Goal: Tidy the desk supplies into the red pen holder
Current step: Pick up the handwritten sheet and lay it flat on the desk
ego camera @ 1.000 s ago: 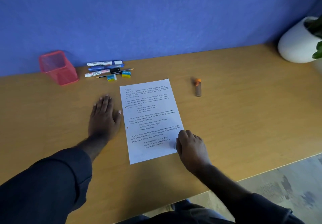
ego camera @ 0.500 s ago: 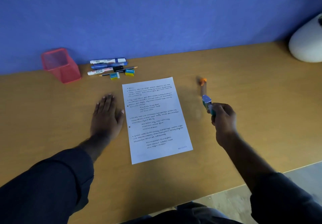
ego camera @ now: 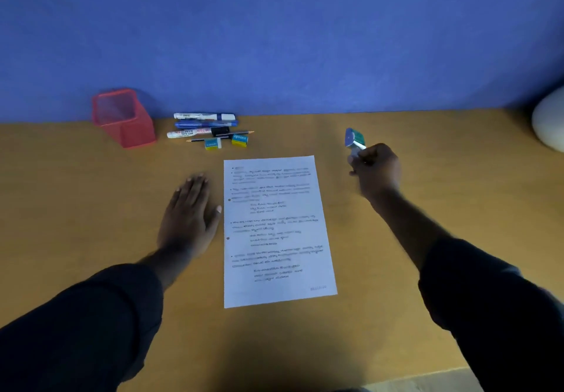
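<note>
The red mesh pen holder [ego camera: 128, 130] stands at the back left of the desk by the blue wall. To its right lie a white-and-blue marker [ego camera: 204, 116], a blue pen [ego camera: 206, 123], a white marker with a black cap [ego camera: 189, 133], a pencil [ego camera: 239, 133] and two small teal-and-yellow erasers [ego camera: 212, 144] [ego camera: 239, 140]. My right hand [ego camera: 377, 169] is closed on a small green-and-blue eraser-like piece [ego camera: 354, 138], raised right of the paper. My left hand [ego camera: 189, 211] rests flat and open on the desk, left of the paper. The orange-capped tube is hidden.
A handwritten sheet of paper [ego camera: 274, 233] lies in the middle of the wooden desk [ego camera: 76, 208]. A white rounded pot [ego camera: 549, 123] sits at the far right edge. The desk's front edge runs along the bottom right.
My right hand lifted a small piece off the paper's lower right corner and carried it up and right to where the orange-capped tube lay. The left hand stayed flat.
</note>
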Demonstrator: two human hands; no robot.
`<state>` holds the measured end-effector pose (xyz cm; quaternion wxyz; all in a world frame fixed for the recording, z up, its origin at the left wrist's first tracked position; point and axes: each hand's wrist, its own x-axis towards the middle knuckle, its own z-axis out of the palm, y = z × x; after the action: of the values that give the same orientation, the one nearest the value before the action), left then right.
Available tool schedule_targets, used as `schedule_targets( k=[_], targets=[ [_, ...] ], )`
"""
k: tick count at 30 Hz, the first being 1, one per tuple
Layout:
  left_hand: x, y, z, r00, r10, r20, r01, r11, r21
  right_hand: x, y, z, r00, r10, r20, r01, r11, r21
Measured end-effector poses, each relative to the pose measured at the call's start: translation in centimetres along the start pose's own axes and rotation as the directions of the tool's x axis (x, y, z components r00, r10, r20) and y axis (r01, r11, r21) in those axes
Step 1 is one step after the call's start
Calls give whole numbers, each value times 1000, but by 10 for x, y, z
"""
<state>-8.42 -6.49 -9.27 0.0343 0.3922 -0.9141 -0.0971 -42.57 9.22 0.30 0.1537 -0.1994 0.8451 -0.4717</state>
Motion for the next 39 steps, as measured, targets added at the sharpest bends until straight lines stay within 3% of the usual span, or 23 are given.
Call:
schedule_targets(
  k=[3,6,12,25,33,39],
  targets=[
    [0,2,0,1000,-7,0,7,1000,-7,26,-7,5,989,-145,35,149,966,-212],
    [1,0,0,1000,-10,-4,10,1000,-4,44,-12,12,950,-287,124,313,863,-397],
    [0,0,2,999,14,-41,-14,1000,-5,80,-7,24,946,-297,132,315,733,-604],
    [1,-4,1,998,0,-58,-2,999,-36,102,-2,47,878,-335,341,470,473,-746],
    [0,-5,1,998,-2,-60,0,999,-34,101,2,44,875,-335,349,479,492,-727],
    [-1,-2,0,998,-8,-59,5,999,-51,90,3,47,876,-428,223,441,523,-729]
  ],
)
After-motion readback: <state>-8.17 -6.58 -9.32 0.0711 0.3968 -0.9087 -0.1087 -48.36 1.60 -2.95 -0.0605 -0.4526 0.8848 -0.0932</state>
